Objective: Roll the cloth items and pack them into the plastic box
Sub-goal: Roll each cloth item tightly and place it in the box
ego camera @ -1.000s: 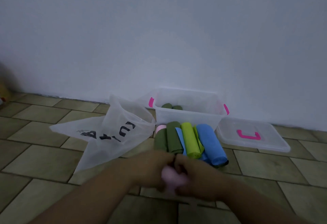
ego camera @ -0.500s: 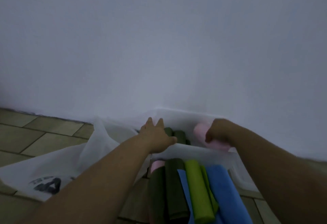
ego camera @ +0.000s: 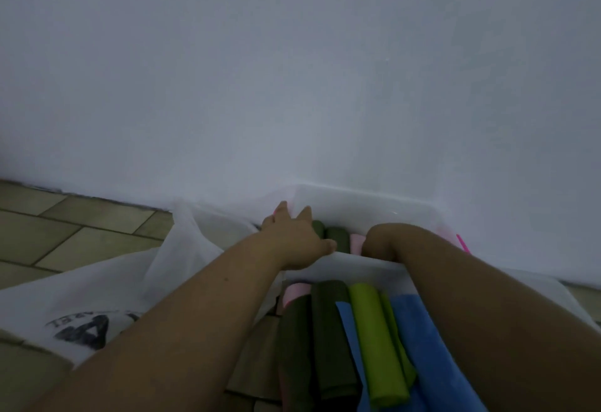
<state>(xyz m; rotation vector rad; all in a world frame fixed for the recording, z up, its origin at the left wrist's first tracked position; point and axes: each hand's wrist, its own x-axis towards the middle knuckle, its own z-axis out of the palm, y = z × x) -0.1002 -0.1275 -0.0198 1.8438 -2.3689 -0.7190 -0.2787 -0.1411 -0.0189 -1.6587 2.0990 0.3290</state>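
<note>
The clear plastic box (ego camera: 364, 195) stands on the floor against the wall. Inside it lie two dark green rolls (ego camera: 336, 236) and a pink roll (ego camera: 356, 244). My right hand (ego camera: 382, 242) reaches down into the box and holds the pink roll; its fingers are hidden behind the near wall. My left hand (ego camera: 292, 237) rests on the box's near left corner with fingers spread and the thumb on the rim. In front of the box on the floor lie another pink roll (ego camera: 296, 293), dark green rolls (ego camera: 328, 330), a lime green roll (ego camera: 377, 346) and a blue roll (ego camera: 419, 346).
A white plastic bag (ego camera: 97, 307) with black print lies crumpled to the left of the box, partly under my left arm. A pink latch (ego camera: 463, 244) shows at the box's right end. Brown floor tiles (ego camera: 65, 232) stretch to the left. The white wall rises right behind the box.
Both hands went from the floor in front to the box. My right hand carried the pink roll over the rim and lowered it beside the green rolls; my left hand settled on the corner.
</note>
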